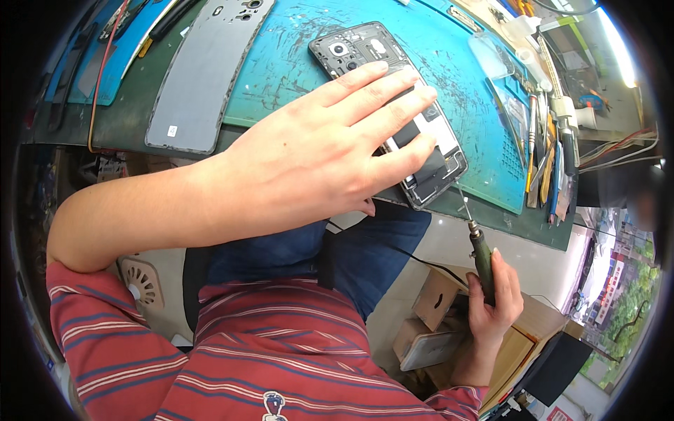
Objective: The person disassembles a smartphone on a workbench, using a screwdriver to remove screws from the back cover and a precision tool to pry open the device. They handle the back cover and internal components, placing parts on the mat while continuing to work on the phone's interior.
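Note:
An opened smartphone, its back off and its inner parts bare, lies at a slant on the teal work mat. My left hand rests across it, fingers stretched out and spread over its middle, covering part of the inside. My right hand is closed round a slim corded tool with a dark green handle and a thin metal tip. That tip is near the phone's lower right corner; whether it touches I cannot tell. To the left lies a grey phone back cover with camera openings.
Tweezers, brushes and other slim tools crowd the mat's right side. A thin red cable hangs over the bench's left edge. A black cord trails from the green tool across my lap. Cardboard boxes stand below the bench.

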The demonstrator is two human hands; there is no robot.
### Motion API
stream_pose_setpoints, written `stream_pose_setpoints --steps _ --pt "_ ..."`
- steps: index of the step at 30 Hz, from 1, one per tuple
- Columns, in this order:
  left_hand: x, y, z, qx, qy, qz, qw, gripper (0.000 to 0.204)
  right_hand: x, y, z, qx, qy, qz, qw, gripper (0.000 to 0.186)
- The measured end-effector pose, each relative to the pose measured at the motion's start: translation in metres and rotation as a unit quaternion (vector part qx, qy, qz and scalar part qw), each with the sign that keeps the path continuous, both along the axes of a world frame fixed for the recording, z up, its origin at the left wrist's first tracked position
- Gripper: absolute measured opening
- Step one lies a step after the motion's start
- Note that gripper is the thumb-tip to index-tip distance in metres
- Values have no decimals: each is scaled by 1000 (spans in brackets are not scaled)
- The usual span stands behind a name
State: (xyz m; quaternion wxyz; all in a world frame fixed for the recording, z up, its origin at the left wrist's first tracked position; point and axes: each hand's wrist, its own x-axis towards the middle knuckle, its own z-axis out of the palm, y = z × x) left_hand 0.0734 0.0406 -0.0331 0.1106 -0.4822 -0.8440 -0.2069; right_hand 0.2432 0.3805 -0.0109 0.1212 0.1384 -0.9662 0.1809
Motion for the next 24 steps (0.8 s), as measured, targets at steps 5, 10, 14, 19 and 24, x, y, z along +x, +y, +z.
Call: stream_pose_setpoints --steps 5,10,14,19,24 --pt "-1 1 -1 4 -4 -3 1000 102 -1 -3 -3 -6 15 15 1000 56" --pt "2 -1 4 -7 -7 -2 1000 105 0 -11 -4 -17 14 35 999 57" --pt "1 1 7 -9 -17 0 1000 107 -3 -10 -4 -18 26 30 999 58" --pt "1 0 10 -23 -17 1 1000 109 -5 -13 -3 -32 25 43 998 57" --pt "0 2 7 -18 -12 2 1000 108 0 -18 -5 -33 22 43 998 57"
